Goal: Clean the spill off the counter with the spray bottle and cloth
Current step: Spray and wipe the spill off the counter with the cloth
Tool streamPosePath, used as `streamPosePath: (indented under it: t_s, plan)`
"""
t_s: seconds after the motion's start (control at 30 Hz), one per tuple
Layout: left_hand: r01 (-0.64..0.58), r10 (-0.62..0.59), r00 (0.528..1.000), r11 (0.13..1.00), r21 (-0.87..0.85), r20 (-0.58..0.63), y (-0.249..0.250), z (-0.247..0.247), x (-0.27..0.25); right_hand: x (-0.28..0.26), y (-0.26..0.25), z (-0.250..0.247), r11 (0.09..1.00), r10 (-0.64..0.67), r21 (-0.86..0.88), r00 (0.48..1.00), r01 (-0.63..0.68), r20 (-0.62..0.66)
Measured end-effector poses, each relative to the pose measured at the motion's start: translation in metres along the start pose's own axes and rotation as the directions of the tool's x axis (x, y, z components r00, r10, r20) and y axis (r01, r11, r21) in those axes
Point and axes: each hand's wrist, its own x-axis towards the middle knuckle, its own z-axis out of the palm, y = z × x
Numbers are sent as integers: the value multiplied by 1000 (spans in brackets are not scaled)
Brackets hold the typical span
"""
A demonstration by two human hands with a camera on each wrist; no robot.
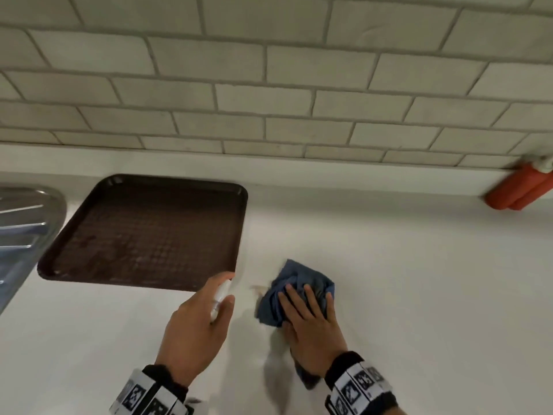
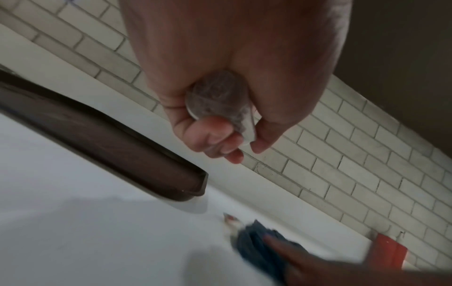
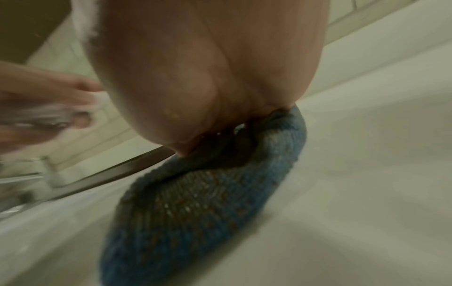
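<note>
Spill [image 1: 256, 289], a small brownish smear, lies on the white tabletop [image 1: 419, 280] just off the near right corner of the tray [image 1: 149, 232], between the two hands. Beside it on the right, touching or nearly so, sits the cloth [image 1: 296, 292], a crumpled blue knit with an open, waffle-like weave seen close in the right wrist view. The right hand [image 1: 311, 322] lies flat on the cloth, fingers [image 1: 308, 298] straight and slightly spread, pressing it to the tabletop. The left hand [image 1: 194, 324] hovers at the tray's near edge, left of the spill, with fingers [image 2: 215, 135] curled round the bottle [image 1: 220, 298], a small clear plastic cylinder with a round base that shows in the left wrist view; the forefinger rests on its top, the nozzle end toward the spill. The tray is dark brown, rectangular with rounded corners, a raised rim and a gridded floor. Left of the tray is a ribbed steel drainer [image 1: 24, 217]. Far right of the tray, against the pale brick-pattern tiles [image 1: 269, 85], lie two orange-red cylinders [image 1: 520, 190].
</note>
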Motion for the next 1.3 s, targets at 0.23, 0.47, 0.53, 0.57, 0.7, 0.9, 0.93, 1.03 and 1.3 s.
streamPosePath:
  t_s: [0.23, 0.47, 0.53, 0.57, 0.7, 0.9, 0.93, 1.03, 1.3]
  plan:
    - [17, -17, 1000, 1000, -15, 7, -16, -2, -2, 71, -22, -23, 994, 90, 57, 993, -94, 77]
    - [25, -22, 998, 998, -50, 52, -26, 1, -11, -47, -26, 15, 999, -31, 31, 999, 32, -43]
    - [12, -8, 997, 998, -57, 71, -23, 3, -15, -66, -6, 17, 1000, 11, 16, 999, -10, -37]
    - [5, -1, 997, 998, -59, 81, -22, 4, -16, -69, 5, 16, 998, 55, 10, 998, -55, -24]
    - [-23, 33, 990, 997, -79, 135, -15, 12, -17, -64, 29, 4, 989, 86, 125, 995, -79, -56]
    - [-86, 104, 985, 988, -131, 139, 6, 28, -18, -55, 53, -22, 900, 363, 357, 885, -251, -291]
    - [-95, 113, 985, 986, -135, 132, 12, 30, -18, -53, 57, -25, 875, 415, 372, 876, -309, -247]
    - [-122, 141, 983, 980, -158, 121, 28, 35, -22, -51, 65, -33, 807, 508, 403, 855, -431, -102]
    - [-112, 128, 988, 980, -167, 88, 59, 55, -49, -54, 73, -34, 734, 535, 479, 844, -481, 28]
